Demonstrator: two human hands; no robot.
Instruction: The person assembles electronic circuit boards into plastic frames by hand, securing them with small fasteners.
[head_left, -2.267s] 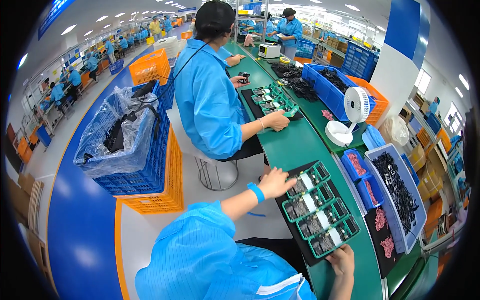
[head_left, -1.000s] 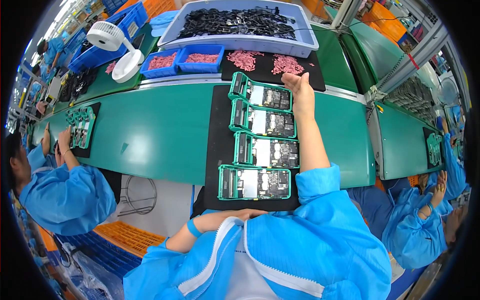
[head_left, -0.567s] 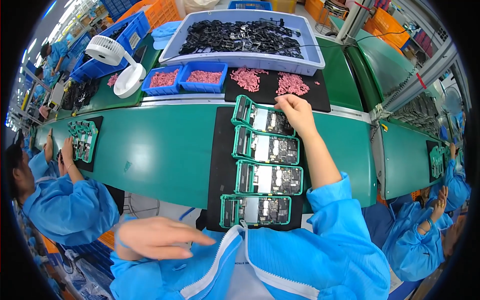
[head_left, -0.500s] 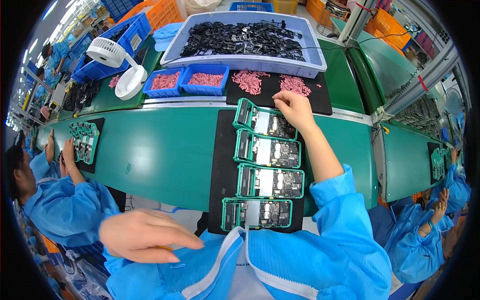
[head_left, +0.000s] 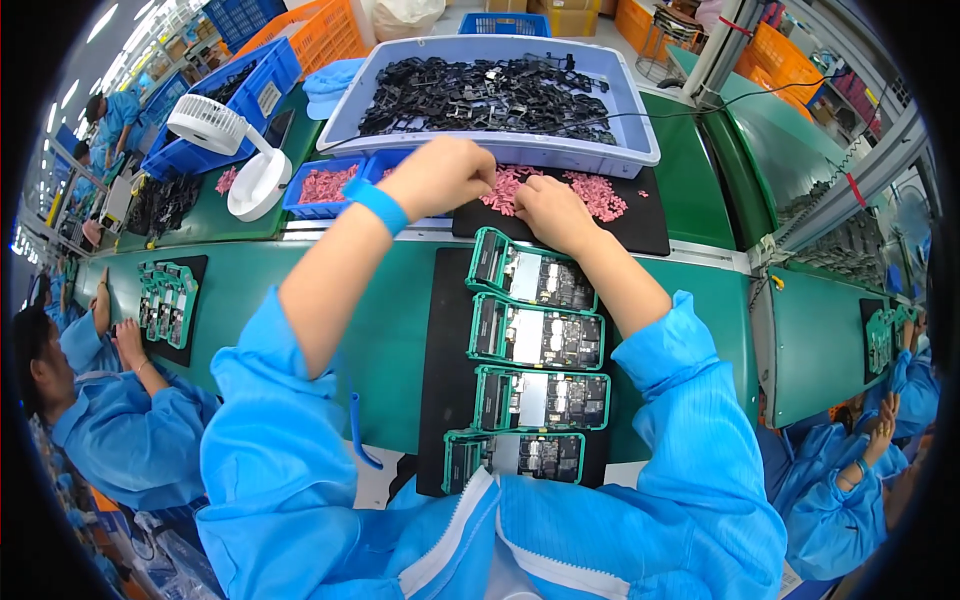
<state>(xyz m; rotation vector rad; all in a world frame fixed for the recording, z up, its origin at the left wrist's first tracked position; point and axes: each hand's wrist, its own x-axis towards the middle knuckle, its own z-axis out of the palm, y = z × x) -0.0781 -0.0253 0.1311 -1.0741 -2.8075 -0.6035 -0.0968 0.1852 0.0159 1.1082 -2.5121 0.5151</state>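
Note:
My left hand (head_left: 440,182), with a blue band at its wrist, reaches to the left pile of small pink pieces (head_left: 512,180). Its fingers are curled together at the pile. Beside it, my right hand (head_left: 556,210) pinches at the same pile's near edge. Whatever either hand holds is hidden by the fingers. Several circuit boards in green frames (head_left: 538,335) lie in a column on a long black mat (head_left: 440,340) between my forearms. To the right of my right hand is a second pile of pink pieces (head_left: 602,197) on a black pad (head_left: 650,225).
A large pale-blue tub (head_left: 640,145) of black plastic parts stands behind the piles. Small blue bins (head_left: 312,208) of pink pieces and a white fan (head_left: 258,185) are at the left. Co-workers in blue (head_left: 135,420) sit on both sides. A thin cable (head_left: 680,112) crosses the tub.
My left hand has moved from low at the left up to the pink pile. My right hand has shifted left to the near edge of that pile, its fingers still together.

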